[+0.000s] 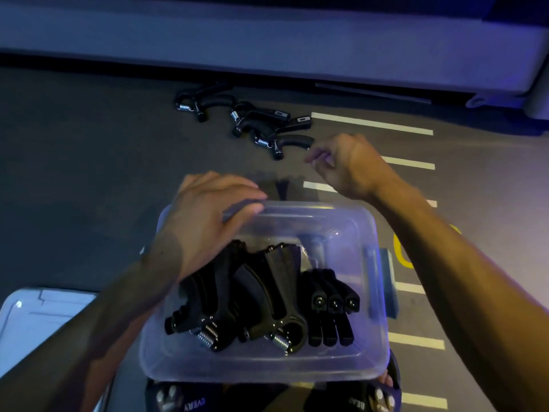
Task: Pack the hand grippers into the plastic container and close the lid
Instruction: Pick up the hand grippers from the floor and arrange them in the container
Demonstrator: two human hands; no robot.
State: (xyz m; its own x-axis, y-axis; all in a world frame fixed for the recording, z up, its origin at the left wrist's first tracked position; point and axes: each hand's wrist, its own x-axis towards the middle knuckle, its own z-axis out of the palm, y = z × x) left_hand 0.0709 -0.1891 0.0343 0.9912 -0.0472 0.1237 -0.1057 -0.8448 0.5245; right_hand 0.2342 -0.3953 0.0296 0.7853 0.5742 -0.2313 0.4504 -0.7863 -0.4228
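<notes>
Black sprung hand grippers [261,295] in clear plastic container [267,368], handles pointing away; left hand [205,215] grips far rim; right hand [347,165] loosely curled, seemingly empty.

A dark grey floor [89,162] under dim bluish-violet light carries short white stripes [372,124] stacked in a column to the right, a curved yellow marking [401,257] just beside them, and beyond them a long pale low bench-like base [267,43] spanning the far edge.
</notes>
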